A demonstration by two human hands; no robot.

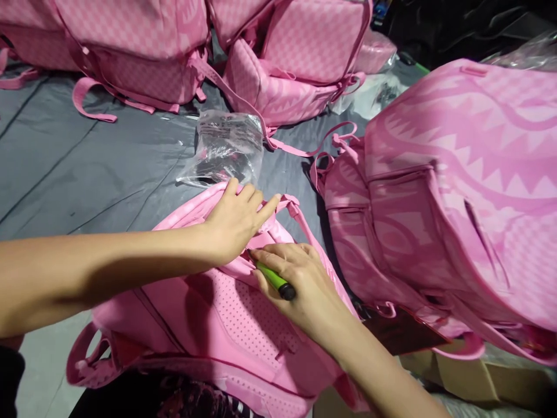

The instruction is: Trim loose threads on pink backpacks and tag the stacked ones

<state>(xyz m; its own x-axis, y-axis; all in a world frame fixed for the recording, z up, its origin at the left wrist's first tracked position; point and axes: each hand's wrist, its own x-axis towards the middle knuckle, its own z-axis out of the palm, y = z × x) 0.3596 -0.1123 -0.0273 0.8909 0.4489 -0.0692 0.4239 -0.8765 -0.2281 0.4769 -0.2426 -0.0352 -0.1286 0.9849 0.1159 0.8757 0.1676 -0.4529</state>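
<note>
A pink backpack (174,313) lies across the front of the grey-covered surface, with its dotted padded back panel facing up. My left hand (239,220) rests on the backpack's upper part, fingers spread over the pink fabric. Just to its right, my right hand (300,278) is closed around a green tool with a black end (272,278). The tool's far tip meets the fabric near my left wrist, but its exact contact is hard to make out.
Several pink checkered backpacks (139,58) stand along the back. A large pink backpack (400,203) stands at the right. Beyond my left hand lies a clear plastic bag (230,145) on the grey cover (108,168). Cardboard (465,374) shows at lower right.
</note>
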